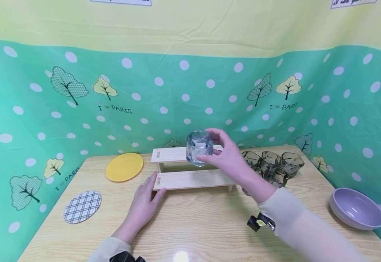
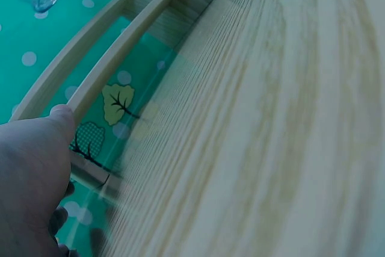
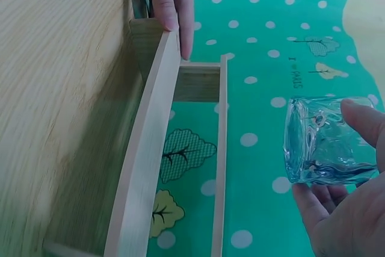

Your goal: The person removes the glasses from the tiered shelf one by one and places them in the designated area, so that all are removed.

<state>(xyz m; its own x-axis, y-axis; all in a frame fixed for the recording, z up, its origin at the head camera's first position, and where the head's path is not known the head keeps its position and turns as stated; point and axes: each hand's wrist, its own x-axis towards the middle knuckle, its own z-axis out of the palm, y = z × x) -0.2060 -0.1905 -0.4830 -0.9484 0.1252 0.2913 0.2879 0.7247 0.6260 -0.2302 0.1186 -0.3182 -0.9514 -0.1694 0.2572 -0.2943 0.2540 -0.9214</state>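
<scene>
My right hand grips a clear, bluish glass with a wavy surface, held above the two-tier wooden rack. In the right wrist view the glass sits between thumb and fingers, apart from the rack's boards. At the rack's left end, my left hand holds the lower board, its thumb along the front edge. The left wrist view has that thumb on the board edge, with the other fingers partly hidden beneath.
Several smoky brown glasses stand in a cluster right of the rack, partly behind my right arm. A purple bowl sits at the right edge. On the left lie a yellow plate and a round checked mat. A polka-dot cloth hangs behind.
</scene>
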